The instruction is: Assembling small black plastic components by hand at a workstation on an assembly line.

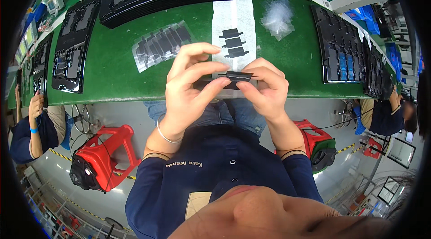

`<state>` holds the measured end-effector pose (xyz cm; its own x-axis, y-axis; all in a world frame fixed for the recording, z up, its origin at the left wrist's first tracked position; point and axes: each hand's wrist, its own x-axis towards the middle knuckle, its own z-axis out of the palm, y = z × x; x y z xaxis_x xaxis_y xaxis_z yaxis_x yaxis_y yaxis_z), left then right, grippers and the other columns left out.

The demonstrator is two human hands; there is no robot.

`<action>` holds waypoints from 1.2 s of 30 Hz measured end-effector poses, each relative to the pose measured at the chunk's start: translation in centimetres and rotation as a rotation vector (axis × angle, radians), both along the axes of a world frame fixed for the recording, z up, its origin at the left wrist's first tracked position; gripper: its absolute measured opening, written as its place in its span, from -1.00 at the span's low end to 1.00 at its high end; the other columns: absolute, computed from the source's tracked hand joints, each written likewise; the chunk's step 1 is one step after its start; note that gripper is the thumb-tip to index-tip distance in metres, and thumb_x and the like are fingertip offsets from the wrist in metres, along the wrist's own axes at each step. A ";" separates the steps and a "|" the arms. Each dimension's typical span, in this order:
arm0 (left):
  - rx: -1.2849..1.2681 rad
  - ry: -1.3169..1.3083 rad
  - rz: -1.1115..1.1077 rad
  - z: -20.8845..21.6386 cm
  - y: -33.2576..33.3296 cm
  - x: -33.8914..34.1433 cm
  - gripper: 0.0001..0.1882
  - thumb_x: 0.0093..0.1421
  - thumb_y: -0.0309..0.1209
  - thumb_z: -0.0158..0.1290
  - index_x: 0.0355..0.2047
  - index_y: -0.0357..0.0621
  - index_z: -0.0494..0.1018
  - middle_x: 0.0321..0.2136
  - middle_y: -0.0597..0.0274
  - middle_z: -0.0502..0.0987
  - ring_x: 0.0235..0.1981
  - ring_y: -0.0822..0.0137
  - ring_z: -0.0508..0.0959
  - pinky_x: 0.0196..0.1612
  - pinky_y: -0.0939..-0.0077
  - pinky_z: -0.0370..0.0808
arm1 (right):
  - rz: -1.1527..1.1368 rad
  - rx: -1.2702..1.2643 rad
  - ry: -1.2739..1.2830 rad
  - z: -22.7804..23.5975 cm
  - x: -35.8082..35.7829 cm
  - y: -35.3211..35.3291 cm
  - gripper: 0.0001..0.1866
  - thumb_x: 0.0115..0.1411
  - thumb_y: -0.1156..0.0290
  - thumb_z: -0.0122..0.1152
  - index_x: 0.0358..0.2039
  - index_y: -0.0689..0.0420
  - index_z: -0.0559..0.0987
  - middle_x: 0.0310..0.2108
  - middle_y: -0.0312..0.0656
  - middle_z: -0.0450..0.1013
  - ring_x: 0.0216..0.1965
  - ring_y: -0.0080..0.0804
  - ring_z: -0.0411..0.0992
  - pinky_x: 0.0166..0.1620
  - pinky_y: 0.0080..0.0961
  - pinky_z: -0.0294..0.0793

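Note:
A small flat black piece with narrow end tabs [239,76] is held up in front of me, above the table's near edge. My left hand [188,88] pinches its left end between thumb and forefinger, the other fingers curled above. The thumb and forefinger of my right hand [268,87] close on its right side. Behind it, between my hands, lies another dark strip, partly hidden. Just beyond my fingers, three similar black tabbed pieces [233,42] lie in a column on a white strip of cloth or paper [232,14]. To their left is a clear sheet bearing several black strips [162,45].
A stack of black moulded trays [170,3] stands at the far left of the green table [112,66]. More black trays lie left [74,46] and right [336,46]. Crumpled clear film pieces [278,16] are heaped right of the white strip. Co-workers sit at both sides.

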<state>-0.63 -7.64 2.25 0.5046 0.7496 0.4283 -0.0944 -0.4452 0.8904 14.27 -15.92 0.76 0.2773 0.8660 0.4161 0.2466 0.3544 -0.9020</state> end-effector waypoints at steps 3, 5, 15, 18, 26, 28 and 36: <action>0.006 -0.120 -0.077 -0.8 0.2 0.1 -0.83 -0.18 -0.65 0.16 -0.49 -0.33 0.49 -0.30 0.08 0.43 -0.15 0.18 0.41 -0.08 0.36 0.34 | -0.038 0.069 -0.063 -0.1 -0.1 0.0 -0.82 -0.19 0.61 0.32 -0.49 0.27 0.54 -0.53 -0.18 0.43 -0.50 -0.46 0.40 -0.43 -0.62 0.36; -0.008 -0.159 -0.046 -0.7 0.1 0.6 -0.84 -0.19 -0.66 0.17 -0.51 -0.31 0.49 -0.34 0.10 0.44 -0.16 0.15 0.41 -0.08 0.31 0.34 | -0.097 0.168 -0.177 -0.1 -0.2 0.1 -0.80 -0.21 0.62 0.32 -0.48 0.27 0.54 -0.54 -0.17 0.44 -0.52 -0.43 0.42 -0.47 -0.60 0.37; 0.613 0.013 0.282 -0.9 -1.4 2.0 -0.76 -0.09 -0.44 0.19 -0.40 -0.30 0.47 -0.31 0.10 0.45 -0.19 0.07 0.39 -0.09 0.20 0.32 | -0.357 0.413 -0.407 -0.5 -0.9 1.1 -0.71 -0.29 0.63 0.32 -0.43 0.25 0.54 -0.55 -0.19 0.43 -0.55 -0.36 0.42 -0.51 -0.53 0.40; 0.665 0.091 0.282 -1.8 -2.4 2.5 -0.43 0.06 -0.05 0.06 -0.19 -0.41 0.41 -0.13 -0.05 0.34 -0.11 -0.01 0.34 -0.06 0.14 0.30 | -0.499 0.472 -0.438 -1.0 -1.4 1.4 -0.70 -0.29 0.63 0.32 -0.42 0.24 0.55 -0.54 -0.21 0.43 -0.55 -0.35 0.42 -0.52 -0.53 0.40; 0.661 0.274 0.254 -1.0 -1.9 1.5 -0.40 -0.02 -0.03 0.11 -0.12 -0.27 0.39 -0.01 -0.05 0.28 0.03 -0.05 0.19 0.06 0.12 0.14 | -0.442 0.337 -0.357 -0.3 -0.1 0.7 -0.80 -0.19 0.60 0.28 -0.46 0.24 0.53 -0.55 -0.21 0.41 -0.55 -0.38 0.40 -0.49 -0.55 0.37; 0.550 0.073 0.163 -1.5 -0.5 1.3 -0.48 -0.07 -0.33 0.18 -0.08 -0.25 0.36 -0.05 -0.02 0.36 0.01 -0.06 0.29 0.07 0.12 0.19 | -0.152 0.123 -0.018 -0.3 0.8 0.1 -0.84 -0.13 0.59 0.27 -0.47 0.26 0.50 -0.53 -0.21 0.39 -0.51 -0.46 0.37 -0.42 -0.59 0.34; -0.454 -0.302 -0.231 -3.5 -1.5 0.1 -0.50 0.01 -0.63 0.04 0.01 -0.36 0.26 -0.18 -0.04 0.49 -0.12 0.32 0.46 -0.01 0.48 0.32 | 0.049 -0.010 0.336 0.4 0.1 0.3 -0.90 0.00 0.58 0.21 -0.46 0.29 0.47 -0.44 -0.21 0.35 -0.37 -0.51 0.29 -0.25 -0.59 0.27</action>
